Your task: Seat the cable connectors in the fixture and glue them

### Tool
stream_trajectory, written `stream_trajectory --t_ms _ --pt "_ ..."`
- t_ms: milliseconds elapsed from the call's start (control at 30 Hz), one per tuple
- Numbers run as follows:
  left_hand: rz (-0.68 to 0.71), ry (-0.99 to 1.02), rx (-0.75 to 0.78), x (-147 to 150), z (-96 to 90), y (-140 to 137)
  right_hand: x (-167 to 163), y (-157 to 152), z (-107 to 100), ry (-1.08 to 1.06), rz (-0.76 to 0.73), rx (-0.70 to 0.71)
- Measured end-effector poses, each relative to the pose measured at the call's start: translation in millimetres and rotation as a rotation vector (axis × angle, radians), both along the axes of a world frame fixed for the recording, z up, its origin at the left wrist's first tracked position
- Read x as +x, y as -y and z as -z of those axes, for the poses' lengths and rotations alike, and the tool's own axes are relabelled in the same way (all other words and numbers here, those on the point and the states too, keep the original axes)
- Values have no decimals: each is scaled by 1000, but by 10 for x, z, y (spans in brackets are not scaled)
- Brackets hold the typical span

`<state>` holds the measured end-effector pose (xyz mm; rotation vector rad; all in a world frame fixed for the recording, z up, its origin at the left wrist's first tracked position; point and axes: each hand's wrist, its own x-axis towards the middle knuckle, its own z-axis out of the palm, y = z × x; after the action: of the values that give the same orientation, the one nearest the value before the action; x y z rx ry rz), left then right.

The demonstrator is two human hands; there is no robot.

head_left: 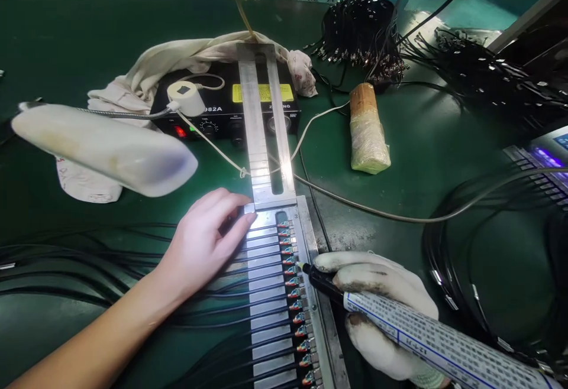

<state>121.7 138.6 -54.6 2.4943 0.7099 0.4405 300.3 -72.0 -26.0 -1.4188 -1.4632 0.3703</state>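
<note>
My bare left hand [206, 238] grips the upper left corner of a long metal fixture [266, 282] between thumb and fingertips. Black cables [231, 320] lie side by side across this fixture, their small connectors with coloured wires [294, 292] lined up along its right side. In a white glove, my right hand [386, 294] is wrapped round a printed white glue tube [426, 330] with a black front end. The tube's pale tip [302, 266] is at one of the upper connectors, touching or just above it; I cannot tell which.
Beyond the fixture stands a black control box [222, 118] with a slotted metal plate [261, 140] leaning on it. A white lamp [106, 146] hangs at left. A wrapped block [370, 135] and cable bundles [359, 28] sit at right. A hose [377, 210] crosses the table.
</note>
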Motion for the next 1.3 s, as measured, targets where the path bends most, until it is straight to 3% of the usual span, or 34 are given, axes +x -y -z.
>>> stream_trajectory --t_ms 1300 --pt "17 8 16 -11 7 -1 25 -10 27 -24 -10 33"
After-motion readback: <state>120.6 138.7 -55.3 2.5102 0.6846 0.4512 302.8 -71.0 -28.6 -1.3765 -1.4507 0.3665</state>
